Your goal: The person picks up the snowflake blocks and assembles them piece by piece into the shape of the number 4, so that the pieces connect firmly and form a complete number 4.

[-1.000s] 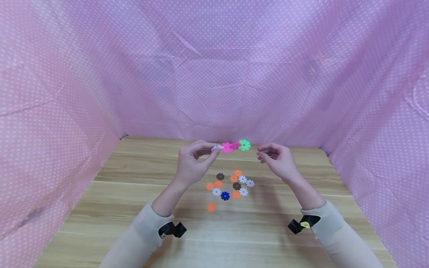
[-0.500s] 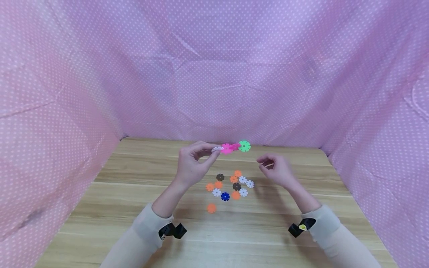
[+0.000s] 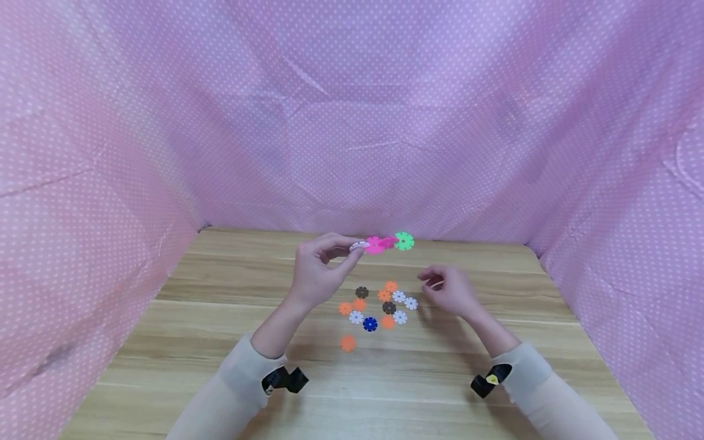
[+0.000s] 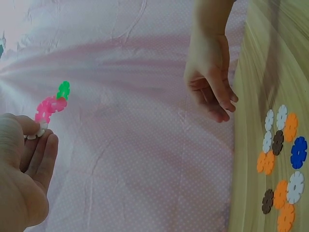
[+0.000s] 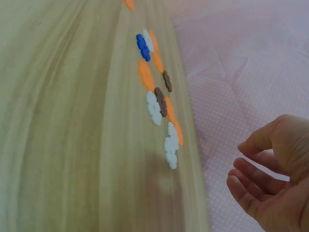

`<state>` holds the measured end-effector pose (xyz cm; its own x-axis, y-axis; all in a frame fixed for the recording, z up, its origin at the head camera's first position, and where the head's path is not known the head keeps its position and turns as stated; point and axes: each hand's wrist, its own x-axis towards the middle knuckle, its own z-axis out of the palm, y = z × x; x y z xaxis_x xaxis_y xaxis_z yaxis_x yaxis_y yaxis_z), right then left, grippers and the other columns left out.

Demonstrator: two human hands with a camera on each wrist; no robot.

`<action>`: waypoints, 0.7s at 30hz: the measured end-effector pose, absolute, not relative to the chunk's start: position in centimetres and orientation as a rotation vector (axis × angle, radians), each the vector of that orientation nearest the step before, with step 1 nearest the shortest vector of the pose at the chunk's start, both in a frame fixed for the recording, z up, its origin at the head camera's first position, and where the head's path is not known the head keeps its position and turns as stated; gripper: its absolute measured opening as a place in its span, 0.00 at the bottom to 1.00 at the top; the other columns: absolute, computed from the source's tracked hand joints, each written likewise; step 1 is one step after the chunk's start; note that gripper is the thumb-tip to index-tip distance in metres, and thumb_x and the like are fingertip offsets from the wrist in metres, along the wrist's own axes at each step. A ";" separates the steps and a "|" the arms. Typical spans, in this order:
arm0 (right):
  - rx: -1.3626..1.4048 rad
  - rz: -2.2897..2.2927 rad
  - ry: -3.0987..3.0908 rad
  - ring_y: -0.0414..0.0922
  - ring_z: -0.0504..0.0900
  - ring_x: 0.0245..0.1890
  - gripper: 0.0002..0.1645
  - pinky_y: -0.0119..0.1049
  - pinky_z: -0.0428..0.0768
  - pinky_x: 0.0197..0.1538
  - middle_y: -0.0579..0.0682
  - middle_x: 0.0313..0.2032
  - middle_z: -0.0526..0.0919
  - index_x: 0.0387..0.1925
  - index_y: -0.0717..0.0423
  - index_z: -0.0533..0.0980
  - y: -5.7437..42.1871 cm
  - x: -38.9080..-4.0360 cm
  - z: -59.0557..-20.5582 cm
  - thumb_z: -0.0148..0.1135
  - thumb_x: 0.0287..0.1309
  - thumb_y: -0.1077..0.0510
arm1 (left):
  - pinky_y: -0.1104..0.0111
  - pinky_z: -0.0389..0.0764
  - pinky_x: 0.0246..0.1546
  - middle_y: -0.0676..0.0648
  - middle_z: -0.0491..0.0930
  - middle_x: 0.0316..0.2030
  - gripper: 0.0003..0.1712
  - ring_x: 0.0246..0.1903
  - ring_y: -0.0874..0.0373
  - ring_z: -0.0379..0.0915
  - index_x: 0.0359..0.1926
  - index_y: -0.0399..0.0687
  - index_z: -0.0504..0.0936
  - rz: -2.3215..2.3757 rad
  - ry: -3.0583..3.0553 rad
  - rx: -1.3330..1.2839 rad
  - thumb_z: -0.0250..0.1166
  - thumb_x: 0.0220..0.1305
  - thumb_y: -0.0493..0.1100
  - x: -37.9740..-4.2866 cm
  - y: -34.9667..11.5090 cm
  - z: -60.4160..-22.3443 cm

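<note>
Disc chain (image 3: 381, 245) raised over the table (image 3: 220, 330), its white end pinched in the left hand (image 3: 319, 272).

Fingertips partly cover the white disc (image 3: 357, 247), and where the pink discs (image 3: 374, 245) interlock is hard to make out; the green disc (image 3: 404, 241) stands free. The right hand (image 3: 451, 290) is raised, fingers loosely bent and gripping nothing, apart from the chain. The top of the right wrist view cuts off one orange disc (image 5: 129, 4). Wide wood flanks the loose discs (image 3: 389, 308), its far edge meeting pink cloth (image 3: 352, 171).
</note>
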<state>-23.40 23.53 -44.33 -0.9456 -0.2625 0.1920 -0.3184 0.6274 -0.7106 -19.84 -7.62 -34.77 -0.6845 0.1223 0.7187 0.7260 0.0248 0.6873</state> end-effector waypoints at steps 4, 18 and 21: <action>0.491 1.225 -2.787 0.55 0.90 0.43 0.14 0.45 0.95 0.49 0.66 0.46 0.90 0.49 0.70 0.84 23.4 -23.4 -44.9 0.66 0.61 0.71 | 0.68 0.95 0.45 0.34 0.90 0.37 0.07 0.37 0.68 0.86 0.41 0.30 0.89 -1.709 -1.840 -0.865 0.73 0.61 0.24 -19.8 -7.5 -34.8; 0.450 1.222 -2.873 0.56 0.90 0.45 0.16 0.46 0.95 0.51 0.66 0.49 0.89 0.51 0.69 0.83 23.0 -23.0 -46.0 0.70 0.60 0.70 | 0.67 0.95 0.44 0.35 0.90 0.37 0.07 0.37 0.67 0.86 0.41 0.31 0.90 -1.696 -1.842 -0.868 0.73 0.62 0.25 -19.7 -7.6 -34.9; 0.451 1.186 -2.898 0.55 0.90 0.45 0.16 0.44 0.95 0.51 0.63 0.48 0.89 0.50 0.66 0.84 22.9 -23.0 -46.3 0.70 0.61 0.69 | 0.66 0.95 0.44 0.35 0.90 0.37 0.07 0.37 0.67 0.86 0.41 0.32 0.90 -1.693 -1.849 -0.867 0.73 0.62 0.25 -19.6 -7.6 -34.9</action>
<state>-23.02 22.93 -46.31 -0.9592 -0.2693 0.0864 -0.2526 0.6784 -0.6899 -19.61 -7.61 -34.89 -0.6815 0.1289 0.7204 0.7289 0.0321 0.6839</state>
